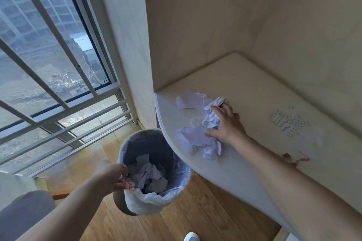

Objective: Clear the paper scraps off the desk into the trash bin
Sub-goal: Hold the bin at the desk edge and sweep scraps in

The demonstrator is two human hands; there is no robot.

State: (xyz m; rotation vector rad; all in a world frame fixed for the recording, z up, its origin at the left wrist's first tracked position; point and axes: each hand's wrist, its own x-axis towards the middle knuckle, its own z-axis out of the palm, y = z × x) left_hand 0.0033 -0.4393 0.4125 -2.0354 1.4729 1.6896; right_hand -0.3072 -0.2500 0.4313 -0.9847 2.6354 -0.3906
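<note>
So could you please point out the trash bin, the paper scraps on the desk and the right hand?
trash bin (177, 177), head view, liner at the rim.
paper scraps (193, 138), head view, nearest piece.
right hand (228, 125), head view, its back.

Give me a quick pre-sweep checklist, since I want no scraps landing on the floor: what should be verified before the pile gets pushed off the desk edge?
1. Trash bin held by left hand at the rim: ok.
2. Bin mouth under the desk edge: partly tucked beneath it, ok.
3. Right hand behind the paper scraps, on the side away from the edge: ok.
4. All scraps gathered: not ok, one piece lies apart, farther back.
5. Liner bag open: ok.
6. Room left in bin: ok, paper only covers the bottom.
</note>
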